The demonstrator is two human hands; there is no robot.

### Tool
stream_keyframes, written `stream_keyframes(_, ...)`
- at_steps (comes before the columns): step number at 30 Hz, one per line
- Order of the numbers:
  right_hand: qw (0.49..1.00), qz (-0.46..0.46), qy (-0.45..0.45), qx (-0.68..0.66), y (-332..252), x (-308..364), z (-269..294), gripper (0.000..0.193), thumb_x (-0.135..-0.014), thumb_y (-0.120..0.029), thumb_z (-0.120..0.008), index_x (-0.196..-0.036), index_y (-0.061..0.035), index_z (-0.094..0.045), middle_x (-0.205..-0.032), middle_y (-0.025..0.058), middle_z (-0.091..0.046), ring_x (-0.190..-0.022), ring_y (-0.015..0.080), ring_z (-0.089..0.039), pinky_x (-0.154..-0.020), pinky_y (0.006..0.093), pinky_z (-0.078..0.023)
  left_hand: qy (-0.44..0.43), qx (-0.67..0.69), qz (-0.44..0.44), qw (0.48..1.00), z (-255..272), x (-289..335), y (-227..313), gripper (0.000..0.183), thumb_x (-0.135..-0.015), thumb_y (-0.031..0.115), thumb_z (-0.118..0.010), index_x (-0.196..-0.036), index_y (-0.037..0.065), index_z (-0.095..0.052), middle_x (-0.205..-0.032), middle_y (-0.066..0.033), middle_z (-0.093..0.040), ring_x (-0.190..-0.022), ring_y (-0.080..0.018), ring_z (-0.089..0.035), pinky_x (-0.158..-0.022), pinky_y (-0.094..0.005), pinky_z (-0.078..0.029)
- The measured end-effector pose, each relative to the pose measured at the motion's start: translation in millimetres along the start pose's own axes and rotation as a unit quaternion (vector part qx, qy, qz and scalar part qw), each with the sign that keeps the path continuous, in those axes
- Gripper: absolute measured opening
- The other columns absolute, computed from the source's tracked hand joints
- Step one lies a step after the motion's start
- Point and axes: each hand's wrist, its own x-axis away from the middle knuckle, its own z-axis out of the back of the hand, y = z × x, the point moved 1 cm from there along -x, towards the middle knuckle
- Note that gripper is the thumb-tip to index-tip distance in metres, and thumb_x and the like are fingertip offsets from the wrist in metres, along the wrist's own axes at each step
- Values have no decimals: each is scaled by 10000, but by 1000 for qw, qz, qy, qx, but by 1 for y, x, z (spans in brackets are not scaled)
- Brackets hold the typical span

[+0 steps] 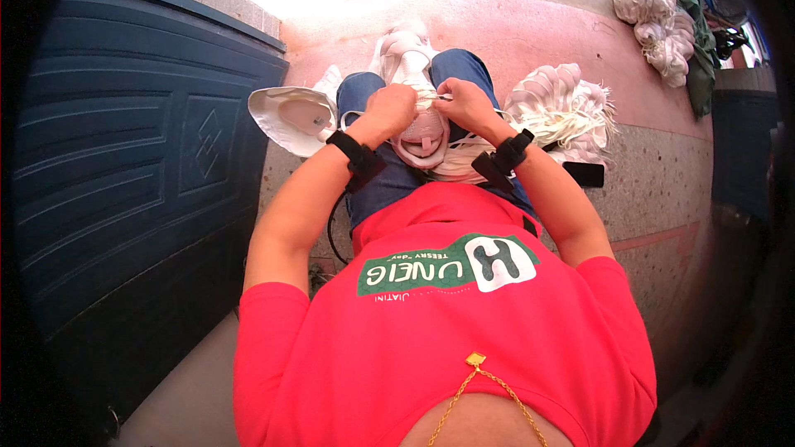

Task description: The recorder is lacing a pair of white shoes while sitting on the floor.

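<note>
A pale pink-and-white shoe point(424, 131) rests between my jeans-covered knees, its opening facing me. White shoelace point(427, 96) runs across its front, between my two hands. My left hand point(392, 109) is closed at the shoe's left side, with a loop of lace hanging beside it. On the other side my right hand point(465, 104) pinches the lace between thumb and fingers. What exactly lies inside the left fingers is hidden. More white laces point(464, 161) lie over my lap, to the right of the shoe.
Right of my knees sits a pile of pale shoes with loose laces point(551, 108), near a black phone point(585, 174). A white hat-like thing point(290, 120) is at my left, before a dark blue panelled door point(124, 124). Bundled shoes point(662, 33) lie far right.
</note>
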Motion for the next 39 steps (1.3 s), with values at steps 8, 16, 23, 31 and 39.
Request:
stream_keyframes(8,999,43,-25,-5,23,-25,4,251,-725,-238,-555,-859,-29,-585,-796,185,-595,-794,325,-570,-691,371,-444,-123,312,82,939,23,3,-14,262,-716,266,-645,-634,28,-571,-514,21,-457,-473,-66,-426,-408,-210,-312)
stream_keyframes(16,997,-42,49,-35,50,-11,47,256,-817,-210,-485,-882,21,-573,-778,201,-593,-760,288,-578,-691,350,-435,41,455,213,864,107,40,-88,185,-840,256,-530,-766,90,-562,-600,32,-478,-468,-58,-417,-411,-179,-344)
stream_keyframes(23,992,29,-105,-67,13,26,11,209,-783,-167,-502,-820,17,-594,-700,191,-582,-621,324,-564,-607,362,-448,329,591,98,730,216,69,-145,103,-826,126,-544,-893,49,-555,-556,73,-350,-436,-16,-283,-389,-166,-218)
stream_keyframes(31,992,43,42,112,6,24,-1,237,-777,-167,-451,-709,11,-590,-720,226,-575,-710,383,-569,-626,451,-447,50,443,137,885,82,64,-66,129,-839,158,-475,-833,34,-510,-637,-50,-547,-511,-115,-543,-471,-234,-443)
stream_keyframes(39,985,25,68,155,4,20,-7,221,-746,-145,-458,-673,15,-593,-716,221,-584,-691,376,-583,-599,452,-461,20,426,129,895,8,66,-21,188,-852,164,-453,-834,-3,-538,-659,-50,-560,-558,-106,-510,-527,-245,-416)
